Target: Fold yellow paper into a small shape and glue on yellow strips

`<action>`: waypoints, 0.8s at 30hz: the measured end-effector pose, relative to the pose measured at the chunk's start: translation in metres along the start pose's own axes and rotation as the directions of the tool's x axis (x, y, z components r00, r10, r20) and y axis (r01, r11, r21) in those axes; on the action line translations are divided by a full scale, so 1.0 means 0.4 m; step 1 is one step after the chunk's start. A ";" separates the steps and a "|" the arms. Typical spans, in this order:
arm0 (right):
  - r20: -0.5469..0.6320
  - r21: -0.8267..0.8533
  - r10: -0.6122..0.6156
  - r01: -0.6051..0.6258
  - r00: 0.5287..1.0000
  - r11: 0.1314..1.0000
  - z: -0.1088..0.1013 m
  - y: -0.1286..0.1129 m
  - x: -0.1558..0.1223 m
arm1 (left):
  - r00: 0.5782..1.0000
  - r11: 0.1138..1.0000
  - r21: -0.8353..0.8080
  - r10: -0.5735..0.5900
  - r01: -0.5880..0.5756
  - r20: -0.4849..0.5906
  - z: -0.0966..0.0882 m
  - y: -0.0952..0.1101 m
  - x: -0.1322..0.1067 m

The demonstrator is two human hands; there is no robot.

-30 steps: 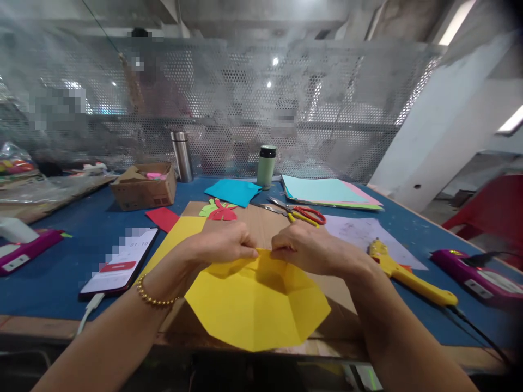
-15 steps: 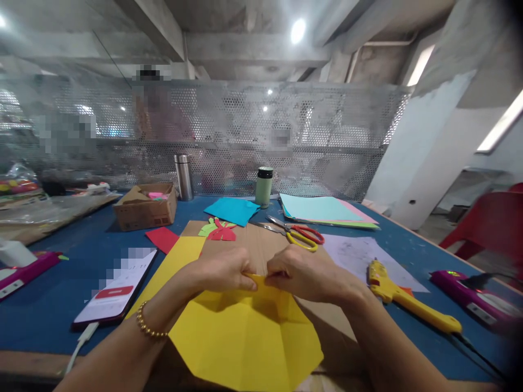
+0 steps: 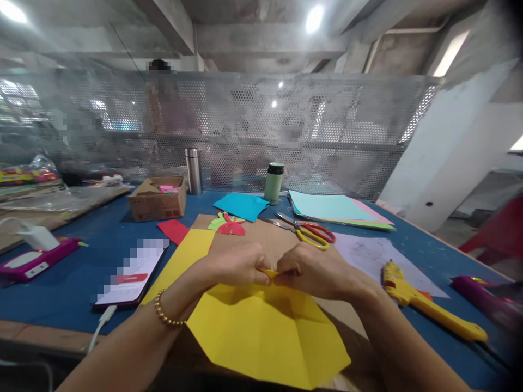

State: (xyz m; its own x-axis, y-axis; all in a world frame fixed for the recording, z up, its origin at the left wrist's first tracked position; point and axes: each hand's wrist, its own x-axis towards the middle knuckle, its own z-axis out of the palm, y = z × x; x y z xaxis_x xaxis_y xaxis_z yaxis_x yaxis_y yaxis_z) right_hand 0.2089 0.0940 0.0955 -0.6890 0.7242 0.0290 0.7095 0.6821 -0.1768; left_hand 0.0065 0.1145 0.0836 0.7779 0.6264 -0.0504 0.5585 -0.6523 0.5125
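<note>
A creased yellow paper sheet (image 3: 269,332) lies on a brown cardboard mat (image 3: 269,239) at the table's near edge. My left hand (image 3: 237,264), with a bead bracelet at the wrist, and my right hand (image 3: 314,269) both pinch the sheet's far edge, fingertips almost touching. A narrow folded ridge of yellow shows between them. A second yellow sheet (image 3: 183,258) lies under my left forearm.
Scissors (image 3: 306,231), red and green paper cutouts (image 3: 229,224), blue paper (image 3: 241,206), a stack of coloured sheets (image 3: 335,209), a yellow glue gun (image 3: 425,299), a phone (image 3: 133,272), a cardboard box (image 3: 157,198), a steel flask (image 3: 193,171) and a green bottle (image 3: 273,182) stand around. A mesh screen (image 3: 261,125) closes the back.
My hands have drawn closer together along the yellow sheet's far edge, gathering it into a tighter fold. The camera tilted up, then shifted slightly.
</note>
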 end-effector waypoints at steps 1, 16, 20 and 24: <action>0.000 0.001 -0.024 0.024 1.000 1.000 0.003 0.005 0.002 | 1.000 1.000 -0.006 0.002 -0.002 0.006 -0.001 -0.002 -0.001; 0.037 0.133 -0.006 0.001 0.999 0.991 0.012 0.010 0.008 | 0.996 0.996 0.054 -0.074 0.077 -0.049 0.014 0.020 0.002; -0.017 0.048 -0.044 0.045 0.999 0.998 0.015 0.020 0.012 | 0.996 0.995 0.060 -0.072 0.075 -0.052 0.010 -0.005 0.000; 0.000 0.053 -0.049 0.049 0.999 0.997 0.008 0.022 0.010 | 0.995 0.996 0.072 -0.053 0.059 -0.089 0.003 -0.017 -0.004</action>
State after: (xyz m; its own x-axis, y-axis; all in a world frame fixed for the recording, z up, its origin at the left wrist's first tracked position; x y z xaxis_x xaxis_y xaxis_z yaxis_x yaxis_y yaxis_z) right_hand 0.2119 0.1027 0.0909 -0.7229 0.6899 0.0373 0.6662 0.7104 -0.2271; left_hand 0.0018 0.1174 0.0793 0.7186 0.6955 -0.0007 0.6227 -0.6430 0.4459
